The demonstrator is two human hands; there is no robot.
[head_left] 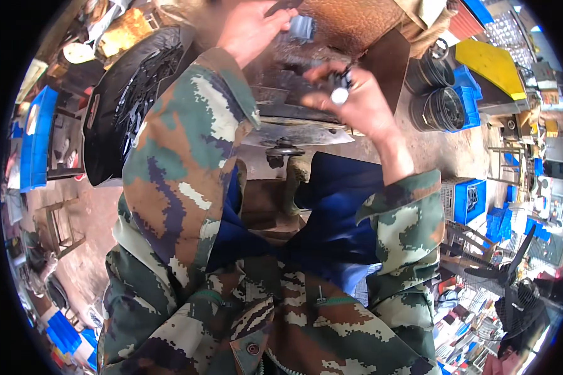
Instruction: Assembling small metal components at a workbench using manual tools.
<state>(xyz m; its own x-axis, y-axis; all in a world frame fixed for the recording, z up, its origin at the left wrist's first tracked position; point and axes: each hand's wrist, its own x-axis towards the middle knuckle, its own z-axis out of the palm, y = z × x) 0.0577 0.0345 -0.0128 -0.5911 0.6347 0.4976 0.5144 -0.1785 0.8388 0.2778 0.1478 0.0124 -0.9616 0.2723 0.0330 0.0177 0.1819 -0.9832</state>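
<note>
My left hand (251, 32) is at the far side of the worktop, its fingers closed round a flat dark piece (283, 7) that sticks out past the thumb. Just right of those fingers is a blurred grey-blue block (302, 29); whether they touch it I cannot tell. My right hand (368, 105), smeared by motion, curls round a short dark rod with a bright round end (339, 95). Between the two hands lies a dark, worn worktop (275, 95), with a black round knob (285, 151) under its near edge.
Left of the worktop, a black-lined container (97, 134) holds many thin dark strips (137, 103). Dark buckets (443, 110) and a blue crate (471, 107) stand on the right. A brown panel (381, 65) rises beside my right hand. Farther right is a black fan (510, 272).
</note>
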